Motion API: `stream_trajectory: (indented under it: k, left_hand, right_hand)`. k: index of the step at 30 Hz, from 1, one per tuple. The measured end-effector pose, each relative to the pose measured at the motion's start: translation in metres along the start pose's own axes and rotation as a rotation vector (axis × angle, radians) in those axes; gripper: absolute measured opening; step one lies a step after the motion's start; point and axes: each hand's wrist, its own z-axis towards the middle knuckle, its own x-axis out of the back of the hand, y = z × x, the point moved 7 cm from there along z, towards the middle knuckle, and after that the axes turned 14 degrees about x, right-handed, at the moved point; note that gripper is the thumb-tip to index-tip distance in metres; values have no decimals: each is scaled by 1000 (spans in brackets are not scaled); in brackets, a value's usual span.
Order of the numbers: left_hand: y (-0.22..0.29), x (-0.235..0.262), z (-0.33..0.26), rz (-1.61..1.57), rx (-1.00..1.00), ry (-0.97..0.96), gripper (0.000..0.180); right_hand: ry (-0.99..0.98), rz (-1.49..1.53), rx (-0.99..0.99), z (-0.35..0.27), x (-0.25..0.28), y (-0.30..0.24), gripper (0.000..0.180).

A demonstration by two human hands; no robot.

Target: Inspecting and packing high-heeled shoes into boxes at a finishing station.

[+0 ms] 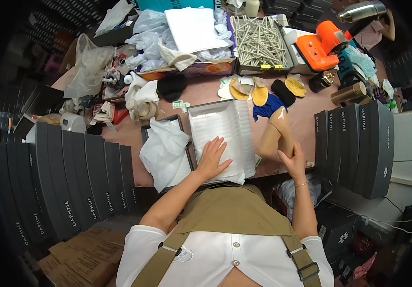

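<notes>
An open grey shoebox (190,125) lies in front of me, lined with white tissue paper (211,122) and a ribbed white strip along its right side. My left hand (211,160) rests flat on the paper, fingers spread, holding nothing. To the right, my right hand (294,161) grips the near end of a glossy tan shoe (274,128), thumb and fingers closed on it. Its far end touches a blue cloth (267,108). Left of the box, crumpled white paper (164,148) covers most of a dark box part (184,165).
Grey shoeboxes stand in rows at left (72,177) and right (359,143). Behind are a carton of crumpled paper (211,68), a box of pale sticks (259,43), an orange heat tool (321,48), yellow pads (260,93) and a dark can (320,82).
</notes>
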Motion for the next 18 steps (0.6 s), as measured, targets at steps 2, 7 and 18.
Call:
stream_trajectory:
  k: [2, 7, 18]
  left_hand:
    - [10, 27, -6, -421, 114, 63, 61]
    - [49, 7, -36, -2164, 593, -878, 65]
    - [-52, 85, -4, -1125, 311, 20, 48]
  right_hand:
    - [4, 121, 261, 13, -1, -83, 41]
    - [-540, 150, 539, 13, -96, -161, 47]
    - [-251, 642, 23, -15, -95, -150, 73]
